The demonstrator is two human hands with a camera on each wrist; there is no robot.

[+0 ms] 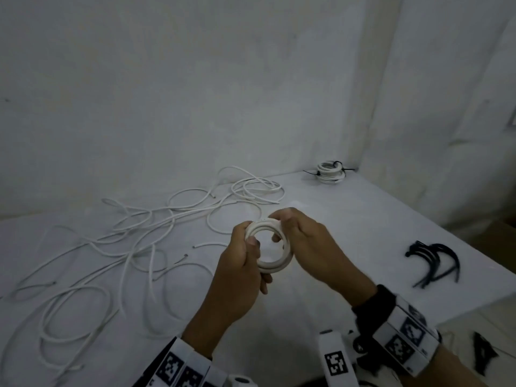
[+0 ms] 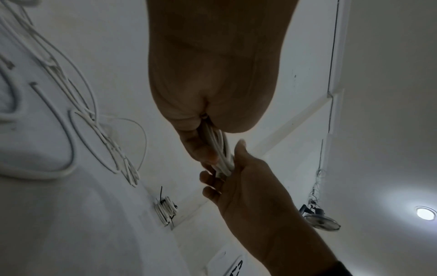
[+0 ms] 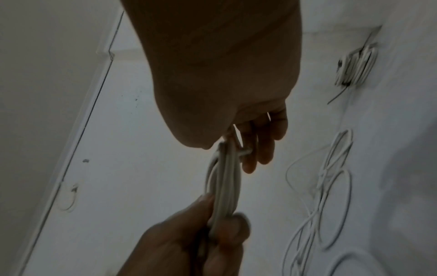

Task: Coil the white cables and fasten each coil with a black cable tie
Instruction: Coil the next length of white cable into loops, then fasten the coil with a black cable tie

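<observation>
- The step in hand looks like finishing a coil: a tight ring of round white plastic-sheathed cable (image 1: 270,248) is held up above the white surface (image 1: 349,219), between both hands, with no tie on it yet.
- The left hand (image 1: 243,275) grasps the ring's left side, thumb laid over the turns and fingers curled under.
- The right hand (image 1: 312,247) pinches the ring's top and right side, fingers curled round it.
- The next move, I judge, calls for one hand to keep the turns clamped while the other reaches for the bundle of curved black plastic cable ties (image 1: 435,261), lying well apart to the right.
- A heap of loose white cables (image 1: 139,247) waits on the left of the surface.
- Finished white coils bound with black ties (image 1: 329,173) sit in the far corner.
</observation>
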